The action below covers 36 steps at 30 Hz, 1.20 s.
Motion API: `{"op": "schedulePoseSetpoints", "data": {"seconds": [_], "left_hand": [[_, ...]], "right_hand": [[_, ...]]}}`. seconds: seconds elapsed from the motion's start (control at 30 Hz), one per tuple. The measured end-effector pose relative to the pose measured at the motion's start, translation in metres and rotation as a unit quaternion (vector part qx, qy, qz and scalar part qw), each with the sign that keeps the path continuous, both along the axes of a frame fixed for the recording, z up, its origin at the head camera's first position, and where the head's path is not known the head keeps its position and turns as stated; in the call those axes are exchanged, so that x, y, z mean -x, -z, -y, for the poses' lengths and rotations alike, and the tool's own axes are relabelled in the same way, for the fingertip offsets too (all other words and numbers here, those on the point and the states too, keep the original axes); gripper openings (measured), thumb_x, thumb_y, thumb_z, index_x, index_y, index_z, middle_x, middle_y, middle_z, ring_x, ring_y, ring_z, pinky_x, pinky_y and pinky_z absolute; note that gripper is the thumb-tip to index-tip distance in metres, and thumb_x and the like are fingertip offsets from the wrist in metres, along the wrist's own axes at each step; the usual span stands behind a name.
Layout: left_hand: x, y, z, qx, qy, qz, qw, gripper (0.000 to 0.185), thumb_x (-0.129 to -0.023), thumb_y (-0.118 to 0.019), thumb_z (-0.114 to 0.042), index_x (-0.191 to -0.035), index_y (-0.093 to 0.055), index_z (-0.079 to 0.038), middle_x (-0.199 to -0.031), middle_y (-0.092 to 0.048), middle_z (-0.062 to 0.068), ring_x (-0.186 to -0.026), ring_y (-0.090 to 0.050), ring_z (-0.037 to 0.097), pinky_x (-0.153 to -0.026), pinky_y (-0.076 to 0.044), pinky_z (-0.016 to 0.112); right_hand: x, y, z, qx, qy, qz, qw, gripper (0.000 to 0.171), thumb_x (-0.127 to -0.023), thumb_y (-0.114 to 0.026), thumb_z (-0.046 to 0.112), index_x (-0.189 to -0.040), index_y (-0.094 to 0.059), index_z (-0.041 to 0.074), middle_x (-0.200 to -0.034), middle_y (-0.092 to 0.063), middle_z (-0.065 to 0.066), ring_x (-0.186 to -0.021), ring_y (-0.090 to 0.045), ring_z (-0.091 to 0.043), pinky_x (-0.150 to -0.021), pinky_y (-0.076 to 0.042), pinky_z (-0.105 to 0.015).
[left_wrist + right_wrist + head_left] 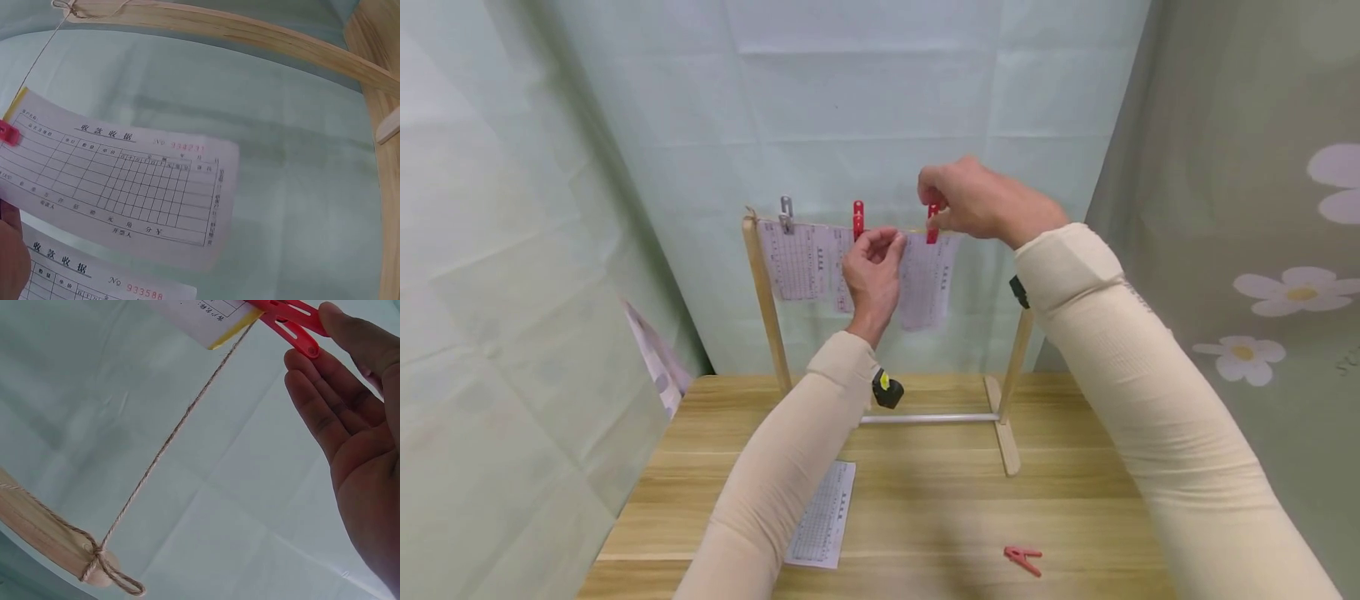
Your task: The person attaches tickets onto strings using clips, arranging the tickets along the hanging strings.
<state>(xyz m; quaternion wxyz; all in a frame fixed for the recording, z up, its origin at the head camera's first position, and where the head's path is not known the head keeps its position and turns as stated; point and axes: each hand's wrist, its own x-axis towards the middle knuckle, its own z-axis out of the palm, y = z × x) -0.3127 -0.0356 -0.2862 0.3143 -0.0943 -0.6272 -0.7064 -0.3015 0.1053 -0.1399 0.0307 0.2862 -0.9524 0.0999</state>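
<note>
My right hand [973,200] pinches the handles of a red clothespin [932,237] on a thin twine line. In the right wrist view, thumb and fingers squeeze this clothespin [297,315] at the yellow edge of a paper. That paper is a printed receipt slip [925,287], hanging from the line. My left hand [874,271] pinches the slip's upper left edge, thumb against fingers. The left wrist view shows the slip [131,181] up close, the hand mostly out of frame. Farther left, another red clothespin [858,212] and a grey clip [786,215] hold two more slips.
The twine [169,440] is knotted to the posts of a wooden stand [763,308], joined low down by a pale bar [932,418]. On the wooden table [925,500] lie a loose red clothespin [1022,560] and another slip [825,521], partly under my left forearm.
</note>
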Motion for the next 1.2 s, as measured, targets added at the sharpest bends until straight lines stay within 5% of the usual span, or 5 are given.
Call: {"op": "schedulePoseSetpoints", "data": {"seconds": [0.43, 1.2], "left_hand": [[-0.004, 0.011, 0.015, 0.006, 0.006, 0.000, 1.0000, 0.020, -0.091, -0.074, -0.010, -0.108, -0.070, -0.001, -0.106, -0.071, 0.009, -0.097, -0.068, 0.019, -0.088, -0.054, 0.027], [-0.022, 0.033, 0.062, 0.053, 0.030, 0.032, 0.9976, 0.028, -0.089, -0.078, -0.018, -0.109, -0.070, -0.001, -0.103, -0.072, 0.008, -0.090, -0.067, 0.016, -0.080, -0.055, 0.025]], "right_hand": [[-0.003, -0.003, -0.010, 0.011, -0.013, -0.002, 1.000, 0.044, -0.096, -0.068, 0.011, -0.136, -0.052, 0.000, -0.135, -0.056, -0.018, -0.125, -0.052, -0.032, -0.106, -0.042, -0.046], [-0.027, 0.033, -0.055, 0.166, -0.062, -0.056, 0.983, 0.044, -0.088, -0.077, 0.007, -0.128, -0.059, -0.003, -0.124, -0.065, -0.017, -0.113, -0.063, -0.031, -0.100, -0.048, -0.043]]}}
